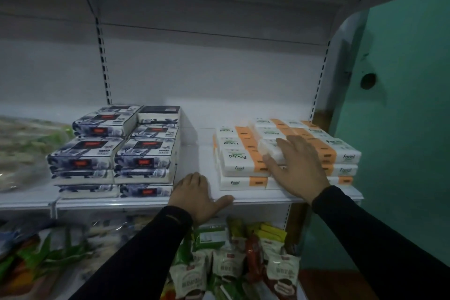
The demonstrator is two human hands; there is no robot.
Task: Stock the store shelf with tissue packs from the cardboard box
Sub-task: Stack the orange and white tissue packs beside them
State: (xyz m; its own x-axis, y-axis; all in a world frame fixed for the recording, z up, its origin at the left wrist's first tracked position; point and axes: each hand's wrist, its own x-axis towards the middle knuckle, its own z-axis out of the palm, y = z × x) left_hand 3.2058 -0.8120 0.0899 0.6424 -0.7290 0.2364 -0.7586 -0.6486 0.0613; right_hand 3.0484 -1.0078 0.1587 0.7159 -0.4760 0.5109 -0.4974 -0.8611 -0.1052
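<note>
Head cam: white-and-orange "Facial" tissue packs [243,156] stacked in layers on the right part of the white shelf [243,196], up against the green wall [401,129]. Right hand [295,161] lies on top of that stack, fingers spread, thumb along the side, touching one loose pack [270,150]. Left hand [194,193] rests on the shelf's front edge, fingers relaxed, holding nothing, just beside the blue-and-white tissue packs [117,148] stacked left. Snack bags [233,263] on the tier below.
</note>
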